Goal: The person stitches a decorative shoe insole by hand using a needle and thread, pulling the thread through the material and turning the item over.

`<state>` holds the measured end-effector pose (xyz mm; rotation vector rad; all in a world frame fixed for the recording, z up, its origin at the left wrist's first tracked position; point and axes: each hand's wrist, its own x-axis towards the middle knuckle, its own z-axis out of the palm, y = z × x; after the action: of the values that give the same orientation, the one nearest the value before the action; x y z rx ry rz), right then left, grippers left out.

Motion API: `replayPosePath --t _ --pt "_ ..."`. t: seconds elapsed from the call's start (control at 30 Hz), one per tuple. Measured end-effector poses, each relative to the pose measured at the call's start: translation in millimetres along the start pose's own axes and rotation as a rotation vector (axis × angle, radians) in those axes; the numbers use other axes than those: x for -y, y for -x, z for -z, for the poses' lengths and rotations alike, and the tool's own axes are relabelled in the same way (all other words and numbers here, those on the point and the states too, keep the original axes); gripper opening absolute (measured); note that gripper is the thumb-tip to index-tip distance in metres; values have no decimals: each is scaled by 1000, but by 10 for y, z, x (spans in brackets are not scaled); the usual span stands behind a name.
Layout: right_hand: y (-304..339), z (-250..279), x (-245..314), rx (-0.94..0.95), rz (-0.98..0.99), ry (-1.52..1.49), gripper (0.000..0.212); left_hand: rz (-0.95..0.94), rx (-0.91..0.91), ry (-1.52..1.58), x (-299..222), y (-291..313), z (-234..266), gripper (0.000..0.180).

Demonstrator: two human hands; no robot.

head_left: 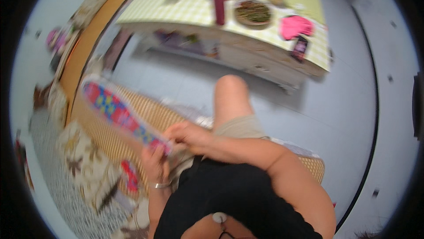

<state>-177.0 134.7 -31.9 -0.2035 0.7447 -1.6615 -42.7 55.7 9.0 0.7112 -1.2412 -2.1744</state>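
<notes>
The long, flat colourful board [118,111] slants from upper left down to lower right over the woven mat [110,142]. Its lower end sits in both hands: left hand [154,161] gripping underneath, right hand [189,135] pinching the tip, equally near.

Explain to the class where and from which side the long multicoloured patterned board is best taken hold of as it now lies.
Probably at its near end: the board slants away to the upper left, over the woven mat. That end sits at the lap, where the left hand grips from below and the right hand pinches from the right. The far end is blurred.
</notes>
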Motion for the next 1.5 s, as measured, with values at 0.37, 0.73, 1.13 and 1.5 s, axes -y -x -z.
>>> replayPosePath --t 0.37,0.73,1.13,1.5 --pt "74 -13 89 31 -78 -190 6 -40 -4 97 68 -34 -51 18" --pt "-104 163 -36 -145 -168 -358 13 -52 49 168 -48 42 -138 25" --pt "446 973 1038 -113 406 -216 5 -14 -78 172 -101 38 107 22" --pt "482 -93 377 -220 683 1185 18 -93 -131 -48 13 -73 -3 15"
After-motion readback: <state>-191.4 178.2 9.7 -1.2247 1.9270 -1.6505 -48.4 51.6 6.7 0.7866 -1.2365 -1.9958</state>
